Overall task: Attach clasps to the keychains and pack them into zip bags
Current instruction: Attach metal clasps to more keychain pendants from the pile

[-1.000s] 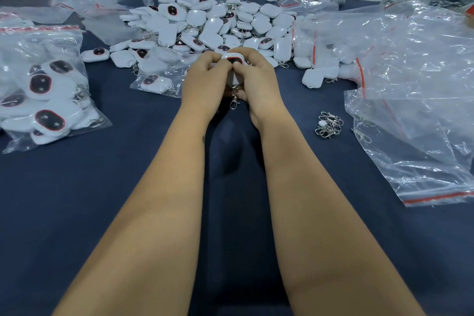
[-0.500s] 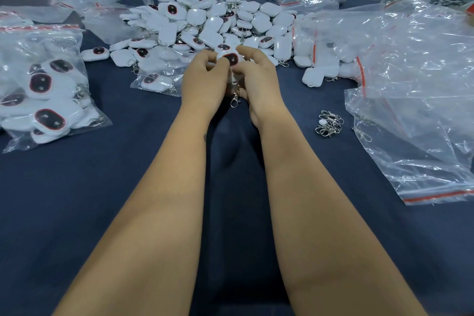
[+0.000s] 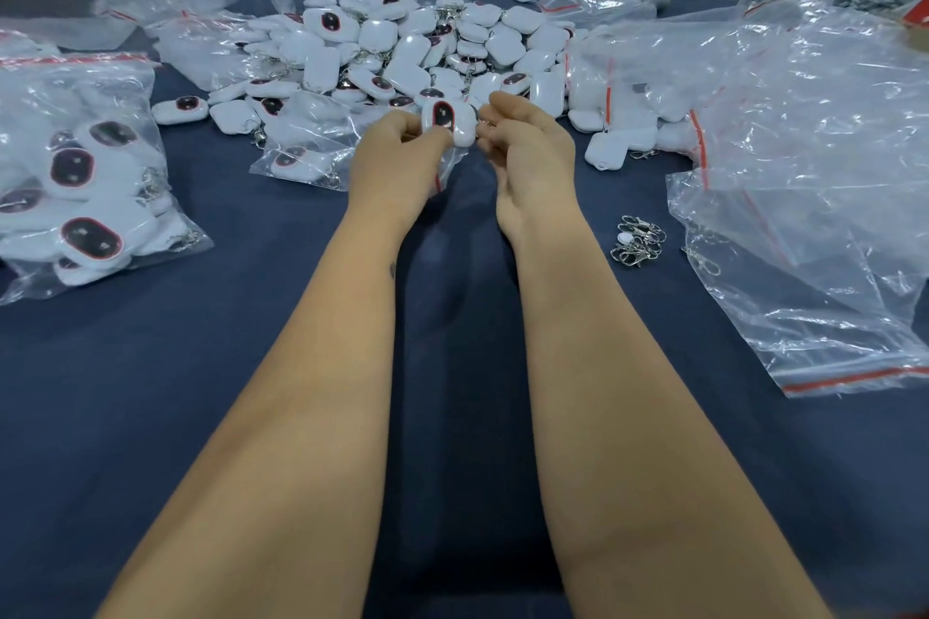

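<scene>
one keychain [image 3: 449,122] between both hands' fingertips

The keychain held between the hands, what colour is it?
White, with a dark oval ringed in red; keychain, head view.

Both forearms are bare with no sleeves, and the left forearm [image 3: 321,367] carries one small dark mark.

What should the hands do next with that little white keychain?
Probably slip it into a zip bag. The left hand pinches the white keychain, with the right hand at its other edge, and a thin clear bag edge seems to hang below the left hand.
</scene>
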Demonstrator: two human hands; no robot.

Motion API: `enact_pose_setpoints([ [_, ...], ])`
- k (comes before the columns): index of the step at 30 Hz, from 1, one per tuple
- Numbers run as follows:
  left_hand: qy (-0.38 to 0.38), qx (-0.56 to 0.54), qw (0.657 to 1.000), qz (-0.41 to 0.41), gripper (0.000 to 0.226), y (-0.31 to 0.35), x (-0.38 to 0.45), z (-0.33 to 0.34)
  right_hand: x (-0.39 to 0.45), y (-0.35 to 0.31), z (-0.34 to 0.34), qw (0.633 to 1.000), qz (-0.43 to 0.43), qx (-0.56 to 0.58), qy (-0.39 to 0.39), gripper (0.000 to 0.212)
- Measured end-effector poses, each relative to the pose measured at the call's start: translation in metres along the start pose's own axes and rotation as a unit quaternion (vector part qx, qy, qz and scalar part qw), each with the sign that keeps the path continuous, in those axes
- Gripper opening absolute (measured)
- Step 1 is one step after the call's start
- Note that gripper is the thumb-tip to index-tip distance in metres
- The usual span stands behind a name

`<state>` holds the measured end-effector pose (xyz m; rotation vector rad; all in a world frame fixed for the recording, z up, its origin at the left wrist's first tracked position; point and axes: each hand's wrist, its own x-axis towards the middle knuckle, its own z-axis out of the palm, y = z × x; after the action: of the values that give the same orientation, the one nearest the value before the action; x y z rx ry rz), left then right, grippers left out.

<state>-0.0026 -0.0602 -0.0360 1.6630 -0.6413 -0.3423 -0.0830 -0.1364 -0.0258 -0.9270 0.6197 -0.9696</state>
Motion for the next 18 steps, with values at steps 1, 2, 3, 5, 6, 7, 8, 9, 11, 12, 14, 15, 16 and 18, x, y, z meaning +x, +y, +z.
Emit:
enact_pose_setpoints([
  [1, -0.003, -0.016, 1.000, -0.002, 0.013, 0.001, 0.000, -0.001, 0.001, 0.001, 0.001, 0.999, -0.007, -0.031, -0.008, 0.036],
  [2, -0.007, -0.029, 1.000, -0.001, 0.012, 0.001, 0.000, -0.001, 0.001, 0.002, 0.001, 0.998, -0.012, -0.066, -0.017, 0.036],
  [3, -0.012, -0.035, 0.999, 0.004, 0.012, 0.002, -0.001, -0.001, 0.001, 0.003, 0.003, 0.995, -0.014, -0.100, -0.028, 0.037],
  [5, -0.021, -0.044, 0.999, 0.015, 0.012, 0.002, -0.002, -0.002, 0.000, 0.006, 0.005, 0.988, -0.011, -0.143, -0.052, 0.037],
  [6, -0.024, -0.048, 0.998, 0.021, 0.011, 0.002, -0.002, -0.002, -0.002, 0.008, 0.006, 0.986, -0.013, -0.151, -0.068, 0.033],
  [7, -0.023, -0.050, 0.998, 0.027, 0.011, 0.002, -0.002, -0.002, -0.003, 0.009, 0.007, 0.984, -0.021, -0.154, -0.082, 0.026],
  [8, -0.018, -0.049, 0.998, 0.030, 0.010, 0.001, -0.001, -0.002, -0.005, 0.010, 0.007, 0.983, -0.030, -0.160, -0.088, 0.019],
  [9, -0.012, -0.046, 0.998, 0.030, 0.009, 0.001, -0.001, -0.002, -0.005, 0.010, 0.006, 0.981, -0.039, -0.168, -0.084, 0.016],
  [11, -0.003, -0.036, 0.999, 0.023, 0.013, -0.001, 0.000, -0.001, -0.003, 0.009, 0.005, 0.983, -0.050, -0.165, -0.061, 0.014],
  [12, -0.001, -0.030, 0.999, 0.023, 0.020, -0.003, 0.001, 0.000, -0.003, 0.008, 0.004, 0.987, -0.046, -0.145, -0.046, 0.012],
  [14, 0.000, 0.002, 0.999, 0.035, 0.033, -0.004, 0.000, 0.001, -0.001, 0.004, 0.003, 0.997, -0.020, -0.073, -0.020, 0.011],
  [15, -0.002, 0.038, 0.998, 0.047, 0.036, -0.005, 0.000, 0.002, -0.001, 0.002, 0.003, 1.000, -0.004, -0.023, -0.012, 0.015],
  [16, -0.007, 0.095, 0.993, 0.065, 0.038, -0.006, 0.000, 0.003, -0.001, 0.000, 0.004, 0.999, 0.010, 0.030, -0.012, 0.018],
  [18, -0.016, 0.244, 0.964, 0.107, 0.040, -0.008, -0.001, 0.007, -0.002, -0.002, 0.004, 0.994, 0.025, 0.104, -0.028, 0.017],
])
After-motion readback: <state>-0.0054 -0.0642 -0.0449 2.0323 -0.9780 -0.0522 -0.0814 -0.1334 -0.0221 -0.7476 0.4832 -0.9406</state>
